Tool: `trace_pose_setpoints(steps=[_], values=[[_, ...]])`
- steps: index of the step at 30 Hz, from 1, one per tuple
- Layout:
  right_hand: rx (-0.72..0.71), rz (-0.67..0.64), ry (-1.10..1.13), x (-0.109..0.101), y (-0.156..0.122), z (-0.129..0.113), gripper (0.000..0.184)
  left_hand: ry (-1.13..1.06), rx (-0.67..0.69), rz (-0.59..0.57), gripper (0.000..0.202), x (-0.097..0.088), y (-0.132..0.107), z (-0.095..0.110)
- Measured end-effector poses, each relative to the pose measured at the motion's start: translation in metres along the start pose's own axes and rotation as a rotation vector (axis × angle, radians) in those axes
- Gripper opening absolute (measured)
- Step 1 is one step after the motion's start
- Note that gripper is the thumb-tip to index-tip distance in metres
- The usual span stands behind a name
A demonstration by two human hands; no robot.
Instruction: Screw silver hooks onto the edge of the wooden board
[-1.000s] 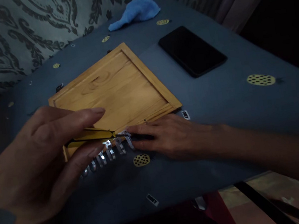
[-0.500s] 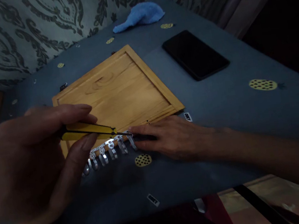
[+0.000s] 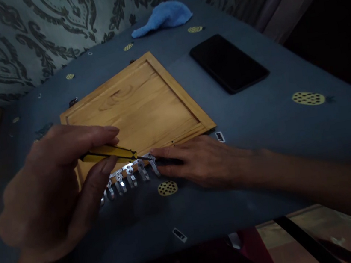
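Observation:
My left hand (image 3: 51, 195) is closed around the yellow and black handle of a small screwdriver (image 3: 120, 152). The shaft slants down to the right, its tip at the end hook of a silver metal hook rail (image 3: 130, 171). This rail with several curved hooks lies along the near edge of a framed wooden panel (image 3: 133, 107). From the right, my right hand (image 3: 207, 159) grips the rail's right end, with fingertips above and below the last hook. Part of the rail's left end is hidden behind my left hand.
A black phone (image 3: 229, 64) lies right of the panel on the blue-grey tablecloth (image 3: 279, 135) printed with pineapples. A blue cloth (image 3: 167, 17) is bunched at the back near the patterned wall covering (image 3: 60, 21). Dark hardware (image 3: 73, 101) pokes out at the panel's far edge.
My left hand has shifted slightly right and turned with the screwdriver, whose tip stays at the end hook. My right hand has barely moved.

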State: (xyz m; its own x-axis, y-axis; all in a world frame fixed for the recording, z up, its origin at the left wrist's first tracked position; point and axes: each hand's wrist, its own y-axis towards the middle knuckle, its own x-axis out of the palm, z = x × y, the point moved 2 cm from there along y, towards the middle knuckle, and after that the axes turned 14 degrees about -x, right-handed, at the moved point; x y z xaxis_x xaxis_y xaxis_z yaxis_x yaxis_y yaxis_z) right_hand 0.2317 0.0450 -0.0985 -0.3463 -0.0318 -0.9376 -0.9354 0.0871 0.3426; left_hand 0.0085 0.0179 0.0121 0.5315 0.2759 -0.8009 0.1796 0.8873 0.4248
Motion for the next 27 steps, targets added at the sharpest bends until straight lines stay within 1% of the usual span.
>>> trace_pose_setpoints(steps=[2, 4, 9, 12, 17, 19, 22, 25, 27], values=[[0.004, -0.006, -0.006, 0.000, 0.000, 0.000, 0.029, 0.078, 0.045, -0.083, 0.049, 0.002, -0.003, -0.001], [-0.002, 0.003, -0.009, 0.000, 0.000, 0.000, 0.028, 0.125, 0.058, -0.112, 0.050, 0.002, -0.005, -0.002], [-0.005, -0.017, -0.010, 0.000, 0.001, 0.000, 0.027, 0.179, 0.023, -0.068, 0.045, 0.000, -0.004, 0.004], [-0.004, -0.026, -0.007, -0.001, 0.002, 0.000, 0.028, 0.192, 0.026, -0.056, 0.044, -0.001, -0.003, 0.007], [0.010, -0.050, 0.003, -0.001, 0.002, 0.000, 0.028, 0.139, 0.000, -0.035, 0.037, 0.002, -0.008, 0.013], [0.011, -0.046, 0.010, 0.001, 0.001, 0.000, 0.030, 0.107, 0.020, -0.040, 0.040, 0.006, -0.009, 0.015], [0.004, -0.034, 0.023, 0.002, 0.000, 0.000, 0.033, 0.089, 0.087, -0.021, 0.043, 0.009, -0.010, 0.018], [0.006, -0.036, 0.044, 0.002, 0.000, 0.000, 0.032, 0.089, 0.085, 0.013, 0.039, 0.012, -0.009, 0.022], [0.012, -0.029, 0.064, 0.001, 0.001, 0.001, 0.030, 0.040, 0.096, 0.052, 0.037, 0.012, -0.009, 0.026]])
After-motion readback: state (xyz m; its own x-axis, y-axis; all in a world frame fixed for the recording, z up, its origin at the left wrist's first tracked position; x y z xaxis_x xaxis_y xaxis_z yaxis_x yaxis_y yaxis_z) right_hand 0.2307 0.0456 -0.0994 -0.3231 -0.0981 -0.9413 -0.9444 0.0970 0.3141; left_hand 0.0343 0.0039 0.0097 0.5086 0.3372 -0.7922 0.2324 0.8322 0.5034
